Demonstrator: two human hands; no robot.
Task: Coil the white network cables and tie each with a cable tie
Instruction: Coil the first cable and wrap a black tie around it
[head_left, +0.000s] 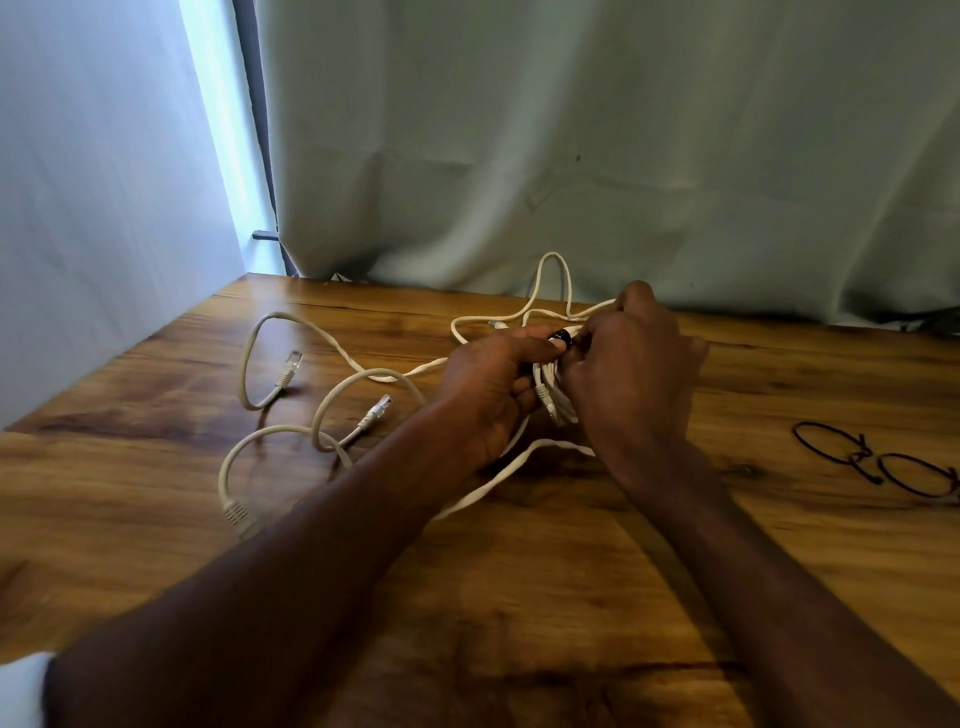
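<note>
A coiled white network cable (557, 396) is held between both hands above the wooden table (519, 571). My left hand (488, 395) grips the coil from the left. My right hand (634, 364) closes on it from the right, with its fingertips at a black cable tie (562, 336) wrapped on top of the coil. Loose loops of the same cable rise behind the hands. Other white cables (322, 410) sprawl over the table to the left, with plugs (289, 366) lying free.
Two black looped cable ties (878, 460) lie on the table at the right. A pale curtain (623, 156) hangs along the table's far edge and a white wall (93, 208) borders the left side.
</note>
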